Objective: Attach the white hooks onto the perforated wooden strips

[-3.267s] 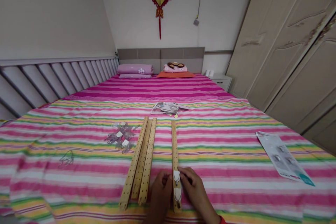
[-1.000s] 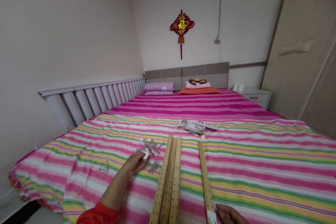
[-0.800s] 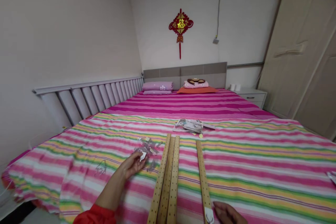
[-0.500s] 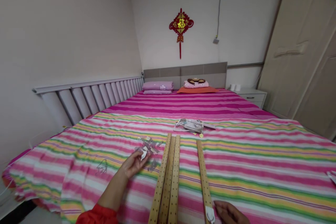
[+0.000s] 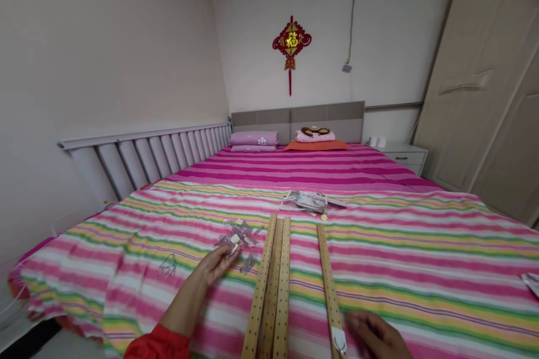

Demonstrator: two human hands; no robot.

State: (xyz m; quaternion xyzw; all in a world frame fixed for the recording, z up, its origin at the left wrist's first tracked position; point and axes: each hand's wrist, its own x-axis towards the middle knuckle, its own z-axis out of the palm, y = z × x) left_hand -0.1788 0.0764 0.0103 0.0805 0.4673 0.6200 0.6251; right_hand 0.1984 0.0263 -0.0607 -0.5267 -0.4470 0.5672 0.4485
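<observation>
My left hand (image 5: 219, 262) pinches a small white hook (image 5: 234, 249) at the near edge of a pile of clear plastic pieces (image 5: 244, 231). My right hand (image 5: 377, 334) is just right of a single wooden strip (image 5: 327, 269) dotted with small holes, with its fingers bent together. Whatever the right fingers hold, if anything, is hidden, and their tips are slightly blurred. On the near end of that strip sits a white adhesive hook (image 5: 338, 341) with a metal loop. Between my hands, three more perforated wooden strips (image 5: 284, 280) lie side by side.
A plastic packet (image 5: 309, 202) lies farther up the striped bedspread (image 5: 412, 247), with small yellowish bits near it. A tangle of thin wire (image 5: 167, 266) lies to the left. White radiator bars (image 5: 147, 151) run along the left side. Folded bedding (image 5: 254, 138) rests by the headboard.
My right hand has shifted slightly up and to the right, a little away from the hook on the strip. The white hook in my left hand has tilted slightly; the strips lie as before.
</observation>
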